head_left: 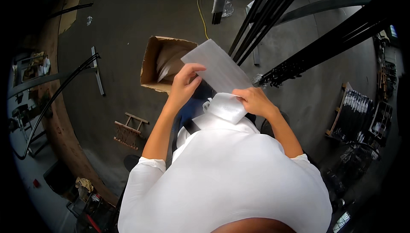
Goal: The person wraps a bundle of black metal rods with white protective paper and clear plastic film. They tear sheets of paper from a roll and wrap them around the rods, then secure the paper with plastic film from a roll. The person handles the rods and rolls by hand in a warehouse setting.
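Observation:
A translucent white foam sheet is stretched at a slant in front of me. My left hand has its fingers curled at the sheet's left edge, with the thumb just below them. At the lower end, my right hand pinches the sheet between thumb and fingers. More white foam, folded or in a stack, lies on my lap under the right hand. How it joins the upper sheet is hidden.
An open cardboard box with sheet material inside stands just beyond my left hand. Long black bars reach in from the upper right. A small wooden stool is at left. Bundled black parts sit on a pallet at right.

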{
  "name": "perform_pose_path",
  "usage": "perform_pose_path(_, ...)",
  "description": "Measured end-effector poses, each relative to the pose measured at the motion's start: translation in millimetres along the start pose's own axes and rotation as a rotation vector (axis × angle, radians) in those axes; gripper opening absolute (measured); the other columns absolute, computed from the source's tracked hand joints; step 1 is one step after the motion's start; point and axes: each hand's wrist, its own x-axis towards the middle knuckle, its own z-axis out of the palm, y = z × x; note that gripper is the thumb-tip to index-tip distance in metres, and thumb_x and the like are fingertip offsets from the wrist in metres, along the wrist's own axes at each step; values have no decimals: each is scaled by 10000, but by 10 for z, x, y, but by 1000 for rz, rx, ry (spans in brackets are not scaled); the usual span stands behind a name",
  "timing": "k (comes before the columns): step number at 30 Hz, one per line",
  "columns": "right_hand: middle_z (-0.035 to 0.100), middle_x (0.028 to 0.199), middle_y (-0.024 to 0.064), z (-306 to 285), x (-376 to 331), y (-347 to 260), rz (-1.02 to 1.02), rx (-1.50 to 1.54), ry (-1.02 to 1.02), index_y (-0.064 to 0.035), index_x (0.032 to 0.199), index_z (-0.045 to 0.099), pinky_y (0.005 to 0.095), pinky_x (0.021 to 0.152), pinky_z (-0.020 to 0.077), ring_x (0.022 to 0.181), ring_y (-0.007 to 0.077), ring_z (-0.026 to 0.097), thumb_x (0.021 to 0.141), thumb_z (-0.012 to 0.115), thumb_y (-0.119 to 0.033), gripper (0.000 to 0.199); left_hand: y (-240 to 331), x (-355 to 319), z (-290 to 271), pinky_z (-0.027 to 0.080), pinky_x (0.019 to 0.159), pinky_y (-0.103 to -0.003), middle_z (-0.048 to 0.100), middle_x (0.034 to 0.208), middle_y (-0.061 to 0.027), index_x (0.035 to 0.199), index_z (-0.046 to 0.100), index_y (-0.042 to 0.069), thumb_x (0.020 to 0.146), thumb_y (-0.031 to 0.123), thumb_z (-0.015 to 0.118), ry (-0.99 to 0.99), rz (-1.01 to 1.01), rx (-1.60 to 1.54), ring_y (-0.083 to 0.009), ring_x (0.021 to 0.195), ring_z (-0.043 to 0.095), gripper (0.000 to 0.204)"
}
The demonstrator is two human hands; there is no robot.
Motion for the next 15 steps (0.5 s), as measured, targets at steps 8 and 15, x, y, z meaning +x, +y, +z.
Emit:
perform_pose_path(8, 633, 906, 147, 612, -625, 1463, 575, -406, -339, -44, 916, 625, 424, 759, 437, 862, 303, 599, 863, 404, -435, 453, -401, 760, 773, 442, 737, -318, 596, 870, -117, 960, 528, 25, 677, 213, 699, -72, -86, 215, -229, 821, 579, 380)
perform_pose_path(15, 599, 1001, 183, 742, -496, 1440, 527, -309, -255, -50, 1155, 488, 425, 790, 435, 937, 327, 574, 859, 438, -399, 461, -579, 690, 945, 462, 635, -319, 607, 691, -102, 821, 570, 21, 646, 154, 661, 105, -89, 397, -216, 654, 598, 238)
